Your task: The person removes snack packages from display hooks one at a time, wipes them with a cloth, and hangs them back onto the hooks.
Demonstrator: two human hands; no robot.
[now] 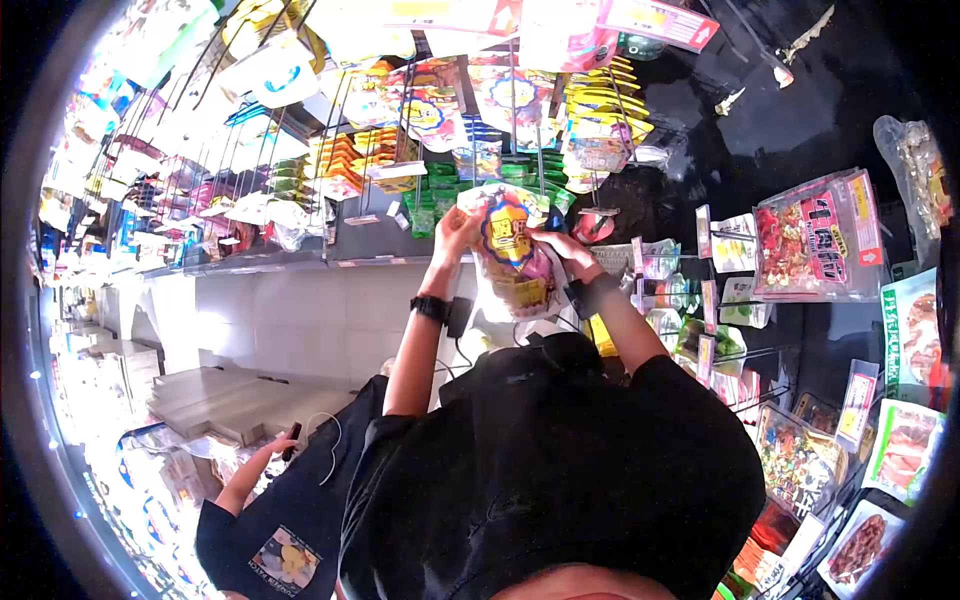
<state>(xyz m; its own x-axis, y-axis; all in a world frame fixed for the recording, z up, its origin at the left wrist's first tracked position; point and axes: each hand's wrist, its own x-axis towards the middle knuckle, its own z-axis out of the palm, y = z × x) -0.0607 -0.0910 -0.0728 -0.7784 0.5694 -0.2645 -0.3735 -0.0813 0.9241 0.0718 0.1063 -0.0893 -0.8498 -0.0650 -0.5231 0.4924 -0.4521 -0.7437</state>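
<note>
A clear plastic snack bag [515,255] with a yellow and blue label is held up in front of my chest, facing the hanging rack. My left hand [457,236] grips its upper left edge, the fingers closed on the plastic. On the opposite edge, my right hand [567,250] pinches the bag near the top. Both wrists wear dark bands with small black boxes. Behind the bag, green packets [433,190] lie on the shelf under hanging colourful bags [512,92].
Metal hooks with packaged snacks fill the upper left. At right hang a red snack pack [818,238] and more packets on hooks. Another person in a dark shirt [290,520] stands at lower left, holding a small black object, near stacked flat boards [225,400].
</note>
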